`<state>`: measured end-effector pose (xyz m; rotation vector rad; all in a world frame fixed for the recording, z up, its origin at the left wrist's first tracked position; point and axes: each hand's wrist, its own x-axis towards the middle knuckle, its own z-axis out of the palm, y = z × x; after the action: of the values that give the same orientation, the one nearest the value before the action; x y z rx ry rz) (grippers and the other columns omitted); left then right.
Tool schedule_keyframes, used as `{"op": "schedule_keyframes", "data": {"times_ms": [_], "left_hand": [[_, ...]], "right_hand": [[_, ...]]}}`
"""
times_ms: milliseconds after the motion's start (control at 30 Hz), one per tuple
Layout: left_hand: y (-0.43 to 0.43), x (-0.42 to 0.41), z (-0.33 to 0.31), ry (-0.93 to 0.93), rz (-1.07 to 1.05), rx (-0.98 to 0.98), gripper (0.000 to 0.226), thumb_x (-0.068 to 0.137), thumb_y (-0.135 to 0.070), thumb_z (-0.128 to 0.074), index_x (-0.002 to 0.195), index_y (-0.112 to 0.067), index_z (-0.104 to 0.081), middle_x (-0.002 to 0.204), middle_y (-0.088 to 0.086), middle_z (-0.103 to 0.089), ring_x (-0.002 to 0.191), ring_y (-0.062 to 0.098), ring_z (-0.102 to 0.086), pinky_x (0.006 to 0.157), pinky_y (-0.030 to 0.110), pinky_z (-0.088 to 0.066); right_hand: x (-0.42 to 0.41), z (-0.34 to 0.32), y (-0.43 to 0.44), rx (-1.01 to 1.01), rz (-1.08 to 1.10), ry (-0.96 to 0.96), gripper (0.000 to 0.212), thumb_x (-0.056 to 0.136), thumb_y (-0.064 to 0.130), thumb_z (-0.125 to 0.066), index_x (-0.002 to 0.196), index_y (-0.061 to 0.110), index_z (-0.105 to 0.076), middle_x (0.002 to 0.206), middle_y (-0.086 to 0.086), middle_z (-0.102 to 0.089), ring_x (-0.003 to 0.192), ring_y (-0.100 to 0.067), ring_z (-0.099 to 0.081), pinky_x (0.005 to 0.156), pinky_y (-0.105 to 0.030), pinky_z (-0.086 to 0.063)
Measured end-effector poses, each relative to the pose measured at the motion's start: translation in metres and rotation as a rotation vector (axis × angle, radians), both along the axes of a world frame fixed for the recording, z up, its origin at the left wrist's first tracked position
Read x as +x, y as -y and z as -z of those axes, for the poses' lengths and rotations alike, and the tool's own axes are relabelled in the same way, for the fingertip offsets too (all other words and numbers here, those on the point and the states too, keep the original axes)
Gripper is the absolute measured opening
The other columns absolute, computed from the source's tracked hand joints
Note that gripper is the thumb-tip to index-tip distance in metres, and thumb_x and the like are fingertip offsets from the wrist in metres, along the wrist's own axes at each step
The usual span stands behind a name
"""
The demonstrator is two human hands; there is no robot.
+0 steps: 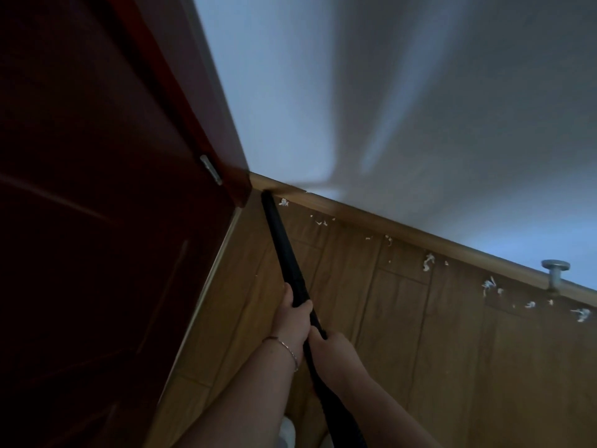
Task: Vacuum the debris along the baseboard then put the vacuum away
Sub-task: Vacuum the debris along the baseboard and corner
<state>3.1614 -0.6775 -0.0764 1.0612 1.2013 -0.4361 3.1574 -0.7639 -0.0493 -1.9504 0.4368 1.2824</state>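
Observation:
A long black vacuum wand [281, 244] runs from my hands up to the corner where the dark red door frame meets the wooden baseboard [403, 234]. Its tip touches the floor right at that corner. My left hand [292, 321] grips the wand higher up, a thin bracelet on its wrist. My right hand [336, 350] holds it just below. White debris [428, 261] lies scattered in small clumps along the baseboard, from near the wand tip out to the far right.
A dark red door [97, 221] with a metal hinge [211, 169] fills the left side. A metal door stopper [555, 273] sticks out of the baseboard at the right. The floor [420, 350] is wood plank, the wall white. Something white shows at the bottom edge.

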Motion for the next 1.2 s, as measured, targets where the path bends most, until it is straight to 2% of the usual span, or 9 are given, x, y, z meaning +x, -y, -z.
{"op": "schedule_keyframes", "data": {"times_ms": [100,167,267,400,567,700,800,1067,1200], "left_hand": [[0.007,-0.012,-0.011,-0.008,0.050,-0.003,0.062,0.097,-0.012,-0.046,0.148,-0.035,-0.020,0.139,0.008,-0.047,0.119,0.032,-0.053,0.103,0.045,-0.043],[0.013,-0.019,-0.017,-0.024,0.072,-0.022,0.063,0.097,-0.011,-0.046,0.148,-0.035,-0.020,0.140,0.009,-0.046,0.120,0.032,-0.052,0.104,0.046,-0.043],[0.023,-0.023,-0.024,-0.035,0.106,-0.065,0.064,0.096,-0.009,-0.046,0.148,-0.034,-0.020,0.141,0.011,-0.046,0.123,0.034,-0.050,0.105,0.047,-0.041],[0.029,-0.026,-0.030,-0.031,0.142,-0.081,0.065,0.096,-0.008,-0.047,0.149,-0.034,-0.018,0.146,0.008,-0.039,0.125,0.033,-0.048,0.107,0.047,-0.039],[0.041,-0.034,-0.044,-0.046,0.243,-0.090,0.063,0.098,-0.009,-0.044,0.149,-0.032,-0.017,0.150,0.006,-0.034,0.131,0.028,-0.041,0.111,0.041,-0.034],[0.057,-0.033,-0.048,-0.024,0.295,-0.098,0.062,0.099,-0.009,-0.042,0.150,-0.032,-0.015,0.151,0.006,-0.031,0.134,0.027,-0.037,0.109,0.040,-0.031],[0.068,-0.035,-0.047,-0.041,0.318,-0.109,0.063,0.098,-0.010,-0.043,0.150,-0.034,-0.016,0.151,0.006,-0.033,0.133,0.028,-0.039,0.107,0.040,-0.034],[0.084,-0.029,-0.047,-0.062,0.344,-0.106,0.063,0.098,-0.012,-0.045,0.149,-0.038,-0.018,0.151,0.007,-0.032,0.133,0.030,-0.039,0.110,0.047,-0.035],[0.079,-0.027,-0.047,-0.043,0.364,-0.113,0.064,0.097,-0.010,-0.047,0.148,-0.036,-0.020,0.151,0.008,-0.033,0.134,0.030,-0.038,0.111,0.046,-0.033]], "right_hand": [[-0.015,-0.008,0.006,-0.039,0.044,-0.066,0.037,0.090,0.047,-0.042,0.089,0.015,-0.061,0.079,-0.001,-0.064,0.074,-0.020,-0.064,0.075,-0.038,-0.056],[-0.023,-0.014,0.012,-0.047,0.073,-0.083,0.040,0.087,0.049,-0.041,0.095,0.017,-0.063,0.084,-0.001,-0.067,0.080,-0.021,-0.066,0.082,-0.042,-0.057],[-0.029,-0.020,0.021,-0.058,0.123,-0.084,0.044,0.087,0.050,-0.041,0.106,0.017,-0.063,0.089,0.001,-0.066,0.085,-0.020,-0.065,0.085,-0.037,-0.055],[-0.037,-0.026,0.026,-0.062,0.149,-0.087,0.038,0.082,0.053,-0.041,0.100,0.022,-0.055,0.084,0.006,-0.061,0.084,-0.018,-0.063,0.088,-0.040,-0.054],[-0.051,-0.030,0.039,-0.126,0.202,-0.106,0.040,0.093,0.045,-0.039,0.107,0.014,-0.060,0.090,0.000,-0.064,0.081,-0.016,-0.061,0.068,-0.027,-0.047],[-0.058,-0.032,0.051,-0.119,0.261,-0.110,0.033,0.092,0.042,-0.042,0.089,0.016,-0.061,0.081,-0.005,-0.065,0.073,-0.021,-0.063,0.067,-0.033,-0.050],[-0.061,-0.035,0.060,-0.104,0.332,-0.085,0.030,0.093,0.038,-0.041,0.087,0.015,-0.059,0.073,-0.006,-0.064,0.063,-0.020,-0.061,0.059,-0.032,-0.049],[-0.060,-0.035,0.074,-0.054,0.430,-0.130,0.032,0.093,0.039,-0.041,0.096,0.011,-0.056,0.080,-0.012,-0.062,0.056,-0.024,-0.061,0.047,-0.029,-0.050],[-0.057,-0.034,0.072,-0.013,0.473,-0.172,0.033,0.093,0.039,-0.044,0.105,0.010,-0.055,0.085,-0.012,-0.060,0.064,-0.026,-0.061,0.045,-0.028,-0.049]]}}
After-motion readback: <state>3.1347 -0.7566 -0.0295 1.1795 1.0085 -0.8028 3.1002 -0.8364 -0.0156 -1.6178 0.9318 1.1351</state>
